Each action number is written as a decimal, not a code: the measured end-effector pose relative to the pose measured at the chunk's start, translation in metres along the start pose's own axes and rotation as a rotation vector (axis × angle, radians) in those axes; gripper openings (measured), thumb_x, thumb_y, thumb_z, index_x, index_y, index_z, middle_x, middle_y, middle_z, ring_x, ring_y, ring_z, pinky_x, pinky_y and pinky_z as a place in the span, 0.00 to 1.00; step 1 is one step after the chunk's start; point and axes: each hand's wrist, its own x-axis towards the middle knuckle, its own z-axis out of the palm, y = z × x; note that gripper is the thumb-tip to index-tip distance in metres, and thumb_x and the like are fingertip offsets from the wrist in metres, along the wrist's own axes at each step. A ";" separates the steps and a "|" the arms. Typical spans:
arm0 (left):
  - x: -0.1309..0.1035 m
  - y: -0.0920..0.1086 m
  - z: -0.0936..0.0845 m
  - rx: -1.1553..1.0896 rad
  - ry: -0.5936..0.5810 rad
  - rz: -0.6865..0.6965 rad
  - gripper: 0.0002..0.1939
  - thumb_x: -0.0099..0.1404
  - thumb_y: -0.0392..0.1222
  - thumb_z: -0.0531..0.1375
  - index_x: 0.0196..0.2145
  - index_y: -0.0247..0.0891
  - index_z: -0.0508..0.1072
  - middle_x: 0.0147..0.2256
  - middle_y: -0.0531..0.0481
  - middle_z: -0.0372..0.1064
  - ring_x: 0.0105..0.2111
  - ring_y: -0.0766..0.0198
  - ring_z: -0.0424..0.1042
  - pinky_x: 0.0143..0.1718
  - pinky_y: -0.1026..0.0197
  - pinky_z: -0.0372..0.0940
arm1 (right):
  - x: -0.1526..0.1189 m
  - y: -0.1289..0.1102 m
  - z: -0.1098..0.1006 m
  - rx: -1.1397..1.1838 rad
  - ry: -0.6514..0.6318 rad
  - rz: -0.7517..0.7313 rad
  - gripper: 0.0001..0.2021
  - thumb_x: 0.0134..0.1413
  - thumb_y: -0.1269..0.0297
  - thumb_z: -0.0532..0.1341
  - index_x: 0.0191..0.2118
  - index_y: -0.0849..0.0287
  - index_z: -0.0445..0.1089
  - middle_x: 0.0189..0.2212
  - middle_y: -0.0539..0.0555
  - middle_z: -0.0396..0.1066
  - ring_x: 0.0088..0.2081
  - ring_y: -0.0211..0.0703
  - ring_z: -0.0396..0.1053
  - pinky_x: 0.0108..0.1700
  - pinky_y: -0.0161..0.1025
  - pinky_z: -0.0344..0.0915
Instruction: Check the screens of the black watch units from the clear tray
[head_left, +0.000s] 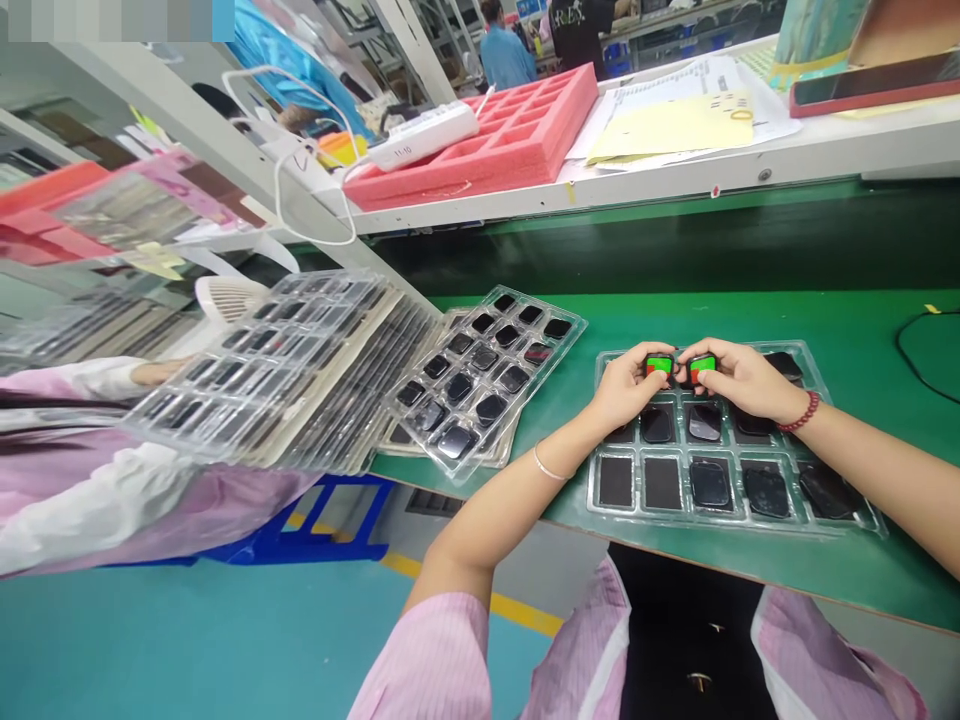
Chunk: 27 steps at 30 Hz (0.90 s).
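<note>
My left hand (631, 383) grips a small square smartwatch screen (660, 366), lit green and red, with the thumb on its front. Close beside it, my right hand (739, 380) holds a second lit smartwatch screen (703, 368) the same way. The fingertips of both hands nearly meet. Beneath them lies a clear plastic tray (622, 508) on the green table, with dark square screens such as this one (709, 484) in its pockets. Two front-left pockets show only a flat dark bottom. My hands hide part of the back row.
Left of my arm, another clear tray of dark screens (459, 388) rests at a slant. Farther left rises a tall stack of filled trays (330, 400), near a co-worker's sleeve (150, 490). A shelf above bears pink foam (517, 150), a power strip (424, 135) and a phone (877, 88).
</note>
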 end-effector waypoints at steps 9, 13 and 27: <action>-0.001 0.007 -0.001 0.064 -0.023 -0.019 0.19 0.66 0.41 0.57 0.53 0.33 0.68 0.45 0.42 0.73 0.35 0.64 0.75 0.39 0.61 0.71 | -0.002 0.003 -0.001 -0.026 -0.033 -0.007 0.11 0.51 0.68 0.61 0.42 0.61 0.69 0.35 0.55 0.73 0.32 0.40 0.69 0.33 0.37 0.68; -0.001 0.011 -0.001 0.083 -0.022 -0.011 0.20 0.66 0.39 0.55 0.54 0.33 0.68 0.47 0.41 0.73 0.38 0.62 0.76 0.39 0.62 0.71 | -0.002 0.004 -0.001 -0.051 -0.035 0.008 0.11 0.52 0.66 0.61 0.42 0.61 0.69 0.34 0.56 0.74 0.29 0.40 0.69 0.32 0.38 0.67; 0.001 -0.006 -0.001 -0.048 -0.032 -0.018 0.29 0.60 0.34 0.57 0.60 0.34 0.64 0.49 0.41 0.71 0.42 0.61 0.76 0.50 0.56 0.70 | 0.001 0.009 -0.001 -0.030 -0.007 -0.092 0.15 0.51 0.69 0.61 0.46 0.60 0.65 0.40 0.57 0.72 0.41 0.45 0.72 0.44 0.43 0.68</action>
